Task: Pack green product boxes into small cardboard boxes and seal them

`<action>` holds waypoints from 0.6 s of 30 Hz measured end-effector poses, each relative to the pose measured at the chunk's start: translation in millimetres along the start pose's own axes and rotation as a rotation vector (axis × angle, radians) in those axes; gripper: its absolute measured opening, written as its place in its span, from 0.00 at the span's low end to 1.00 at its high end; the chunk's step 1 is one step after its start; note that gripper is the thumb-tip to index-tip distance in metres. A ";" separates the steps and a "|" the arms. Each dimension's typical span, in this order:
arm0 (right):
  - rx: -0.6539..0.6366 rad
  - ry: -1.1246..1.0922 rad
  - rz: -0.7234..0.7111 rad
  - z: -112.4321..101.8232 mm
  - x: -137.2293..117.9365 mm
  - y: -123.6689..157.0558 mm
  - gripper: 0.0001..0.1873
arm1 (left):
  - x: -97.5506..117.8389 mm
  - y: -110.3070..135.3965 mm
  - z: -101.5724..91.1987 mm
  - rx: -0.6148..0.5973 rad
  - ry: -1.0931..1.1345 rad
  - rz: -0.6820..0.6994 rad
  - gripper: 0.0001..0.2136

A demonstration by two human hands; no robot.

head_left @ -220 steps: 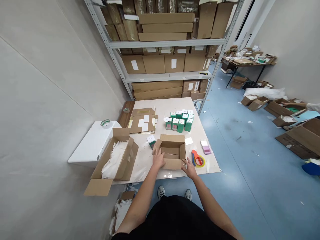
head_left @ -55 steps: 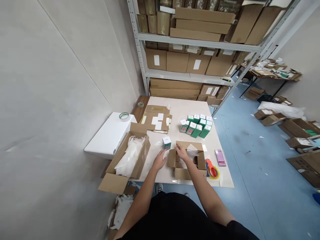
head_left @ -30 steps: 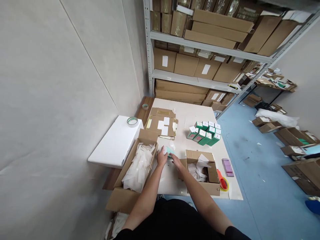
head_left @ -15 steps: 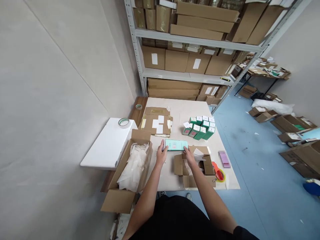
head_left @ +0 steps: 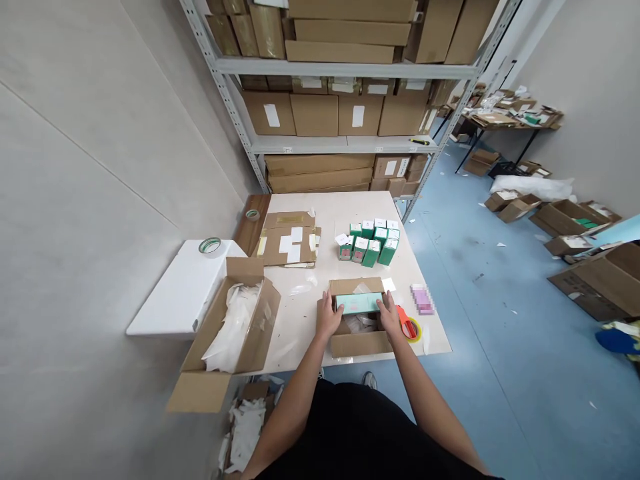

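Between my two hands is a long mint-green box (head_left: 359,303), held level by its ends. My left hand (head_left: 329,316) grips its left end, and my right hand (head_left: 389,313) grips the right end. Directly beneath it stands an open cardboard box (head_left: 361,345) with its flaps out. Clear or whitish wrapping (head_left: 361,324) shows inside that carton, partly hidden by the mint-green box. Behind, on the table, several green-and-white small boxes (head_left: 371,253) stand in a cluster.
An open carton of white packing paper (head_left: 233,327) is at the left, beside a white board (head_left: 167,293) with a tape roll (head_left: 209,245). Flattened cardboard (head_left: 275,243) lies at the back left. A red tape dispenser (head_left: 409,325) and a blurred purple item (head_left: 423,300) lie right.
The mint-green box has moved from behind the open carton to over it, still in both hands. My view has shifted to the right.
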State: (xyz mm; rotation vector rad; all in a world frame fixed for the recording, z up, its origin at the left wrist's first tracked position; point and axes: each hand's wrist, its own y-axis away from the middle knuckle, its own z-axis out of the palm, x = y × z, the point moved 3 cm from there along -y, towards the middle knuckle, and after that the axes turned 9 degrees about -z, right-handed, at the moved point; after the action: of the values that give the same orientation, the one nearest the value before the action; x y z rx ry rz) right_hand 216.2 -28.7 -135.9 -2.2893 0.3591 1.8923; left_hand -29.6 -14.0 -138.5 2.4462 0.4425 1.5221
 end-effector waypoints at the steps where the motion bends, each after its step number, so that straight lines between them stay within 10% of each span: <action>1: -0.016 -0.006 -0.004 -4.8 3.3 -1.6 0.39 | -1.8 0.9 0.7 0.003 -0.061 0.015 0.37; 14: -0.198 -0.184 0.004 -51.3 34.5 8.8 0.41 | -48.2 34.6 43.3 -0.169 -0.584 -0.127 0.53; 18: -0.221 -0.194 0.038 -65.8 33.5 16.2 0.41 | -48.9 46.2 56.5 -0.049 -0.625 -0.086 0.38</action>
State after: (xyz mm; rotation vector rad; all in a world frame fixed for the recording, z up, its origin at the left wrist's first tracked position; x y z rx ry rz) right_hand 279.7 -64.7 -155.4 -2.2130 0.1770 2.2517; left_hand 7.0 -76.7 -187.8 2.6407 0.3677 0.6609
